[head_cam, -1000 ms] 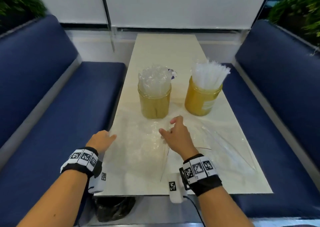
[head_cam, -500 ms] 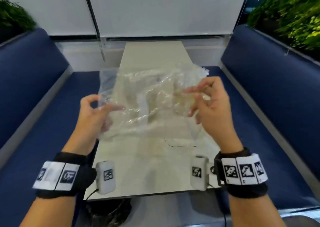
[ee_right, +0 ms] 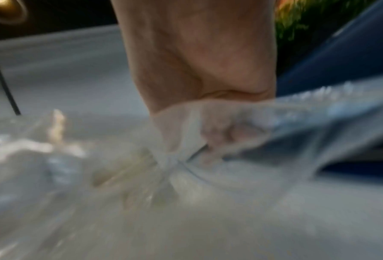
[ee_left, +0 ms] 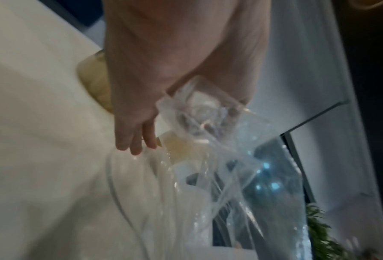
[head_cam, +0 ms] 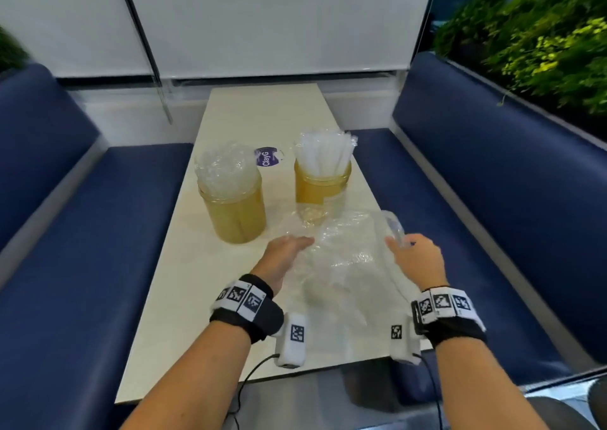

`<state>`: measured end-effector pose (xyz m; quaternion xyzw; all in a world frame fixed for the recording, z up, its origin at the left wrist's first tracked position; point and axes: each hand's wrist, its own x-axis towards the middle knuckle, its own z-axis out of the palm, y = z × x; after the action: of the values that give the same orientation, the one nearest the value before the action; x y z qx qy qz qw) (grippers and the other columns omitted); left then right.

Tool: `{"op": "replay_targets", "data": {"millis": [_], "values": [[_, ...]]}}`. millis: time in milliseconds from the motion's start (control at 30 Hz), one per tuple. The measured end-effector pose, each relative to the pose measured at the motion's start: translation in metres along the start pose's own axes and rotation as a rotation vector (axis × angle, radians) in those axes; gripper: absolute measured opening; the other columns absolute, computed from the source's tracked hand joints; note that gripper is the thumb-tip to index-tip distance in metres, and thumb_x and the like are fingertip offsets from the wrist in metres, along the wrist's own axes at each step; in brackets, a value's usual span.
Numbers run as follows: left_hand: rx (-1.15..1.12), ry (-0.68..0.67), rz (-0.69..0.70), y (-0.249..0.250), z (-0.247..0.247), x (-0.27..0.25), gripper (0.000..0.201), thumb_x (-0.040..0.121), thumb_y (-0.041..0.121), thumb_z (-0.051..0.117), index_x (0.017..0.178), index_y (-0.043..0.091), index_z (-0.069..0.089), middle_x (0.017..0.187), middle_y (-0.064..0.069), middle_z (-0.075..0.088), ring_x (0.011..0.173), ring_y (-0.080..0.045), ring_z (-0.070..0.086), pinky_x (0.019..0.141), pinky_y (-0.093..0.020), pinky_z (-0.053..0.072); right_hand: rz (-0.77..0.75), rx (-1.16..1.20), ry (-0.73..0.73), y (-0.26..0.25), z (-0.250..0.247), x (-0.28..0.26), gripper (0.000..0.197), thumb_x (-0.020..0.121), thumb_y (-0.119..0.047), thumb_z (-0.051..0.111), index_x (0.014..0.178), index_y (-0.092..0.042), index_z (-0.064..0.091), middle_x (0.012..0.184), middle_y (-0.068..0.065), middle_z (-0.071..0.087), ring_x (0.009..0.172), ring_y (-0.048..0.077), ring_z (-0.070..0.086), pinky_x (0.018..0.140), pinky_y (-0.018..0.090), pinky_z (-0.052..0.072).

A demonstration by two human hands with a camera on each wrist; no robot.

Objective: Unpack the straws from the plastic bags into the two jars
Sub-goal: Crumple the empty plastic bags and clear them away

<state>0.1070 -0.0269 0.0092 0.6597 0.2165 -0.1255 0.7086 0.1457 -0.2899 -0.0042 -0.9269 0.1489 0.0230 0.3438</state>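
Two amber jars stand mid-table in the head view. The left jar holds clear-wrapped straws. White straws fill the right jar. A crumpled clear plastic bag is stretched low over the table between my hands, just in front of the right jar. My left hand pinches the bag's left edge at the thumb, its fingers pointing down. My right hand has its fingers curled round the bag's right end. No straws show inside the bag.
The cream table is narrow, with blue benches on the left and right. A round purple label lies between the jars at the back. Green plants fill the far right. More clear plastic lies under my hands.
A second ago the bag lay flat on the table. Both hands then lifted it spread out high; now they have brought it down and to the right, near the right jar.
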Motion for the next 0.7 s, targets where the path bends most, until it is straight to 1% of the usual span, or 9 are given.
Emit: {"op": "replay_targets", "data": {"millis": [67,133,200,267,400,500,600,633,700], "values": [[-0.062,-0.056,-0.041,-0.018,0.002,0.009,0.039,0.09,0.028,0.07,0.122,0.008,0.061,0.123,-0.01,0.062,0.103,-0.025,0.058,0.084,-0.034,0.046,0.065,-0.058,-0.131,0.012,0.024,-0.003,0.067,0.087,-0.063,0.058,0.126,-0.01,0.06,0.132,0.013,0.06,0.118,0.035,0.055,0.094,0.041,0.044],[-0.162,-0.053,-0.061,-0.03,0.004,0.013,0.038,0.09,0.02,0.069,0.124,0.008,0.056,0.114,-0.014,0.064,0.091,-0.027,0.062,0.068,-0.033,0.049,0.115,-0.133,-0.206,0.019,0.042,-0.008,0.071,0.085,-0.062,0.063,0.135,-0.011,0.053,0.142,0.015,0.048,0.129,0.037,0.047,0.101,0.042,0.042],[-0.233,-0.028,-0.071,-0.04,0.005,0.015,0.021,0.092,0.012,0.066,0.11,0.013,0.055,0.102,-0.014,0.063,0.086,-0.028,0.065,0.056,-0.03,0.048,0.174,-0.225,-0.161,0.02,0.052,-0.015,0.066,0.082,-0.062,0.066,0.129,-0.018,0.056,0.14,0.014,0.038,0.129,0.04,0.038,0.099,0.047,0.042],[-0.269,-0.011,-0.069,-0.048,0.004,0.016,0.016,0.09,0.007,0.066,0.092,0.016,0.053,0.099,-0.016,0.062,0.085,-0.03,0.067,0.053,-0.028,0.048,0.218,-0.336,-0.098,0.019,0.059,-0.022,0.062,0.075,-0.069,0.067,0.12,-0.027,0.059,0.133,0.011,0.037,0.125,0.038,0.037,0.096,0.048,0.043],[-0.235,-0.048,-0.053,-0.058,-0.007,0.013,0.017,0.091,0.004,0.068,0.09,0.014,0.055,0.098,-0.017,0.062,0.075,-0.024,0.066,0.053,-0.029,0.052,0.274,-0.493,-0.037,0.02,0.064,-0.028,0.065,0.068,-0.078,0.065,0.113,-0.033,0.052,0.126,0.01,0.04,0.118,0.034,0.04,0.091,0.046,0.04],[0.014,0.035,-0.039,-0.065,-0.019,0.013,0.038,0.088,0.01,0.075,0.114,0.014,0.048,0.106,-0.015,0.062,0.075,-0.018,0.064,0.057,-0.027,0.052,0.193,-0.341,0.016,0.028,0.066,-0.023,0.067,0.076,-0.051,0.078,0.127,-0.024,0.044,0.128,0.014,0.045,0.116,0.036,0.048,0.093,0.047,0.045],[0.102,0.189,-0.065,-0.072,-0.033,0.015,0.077,0.078,0.008,0.084,0.133,0.017,0.031,0.11,-0.008,0.058,0.095,-0.021,0.063,0.074,-0.029,0.053,0.082,-0.031,0.01,0.036,0.07,-0.019,0.09,0.074,-0.023,0.085,0.144,-0.014,0.029,0.126,0.018,0.056,0.115,0.036,0.057,0.092,0.043,0.049],[0.131,0.229,-0.079,-0.073,-0.038,0.015,0.085,0.074,0.009,0.087,0.137,0.015,0.031,0.112,-0.006,0.058,0.101,-0.022,0.061,0.082,-0.03,0.053,0.071,0.035,-0.031,0.037,0.072,-0.018,0.09,0.074,-0.02,0.085,0.145,-0.013,0.03,0.12,0.015,0.062,0.111,0.033,0.06,0.091,0.039,0.049],[0.234,0.261,-0.103,-0.076,-0.049,0.018,0.08,0.064,0.019,0.094,0.13,0.008,0.051,0.115,-0.006,0.065,0.103,-0.024,0.064,0.091,-0.037,0.056,0.037,0.008,-0.178,0.038,0.075,-0.014,0.065,0.079,-0.021,0.081,0.136,-0.014,0.05,0.112,0.008,0.068,0.104,0.026,0.063,0.086,0.029,0.046]]}}
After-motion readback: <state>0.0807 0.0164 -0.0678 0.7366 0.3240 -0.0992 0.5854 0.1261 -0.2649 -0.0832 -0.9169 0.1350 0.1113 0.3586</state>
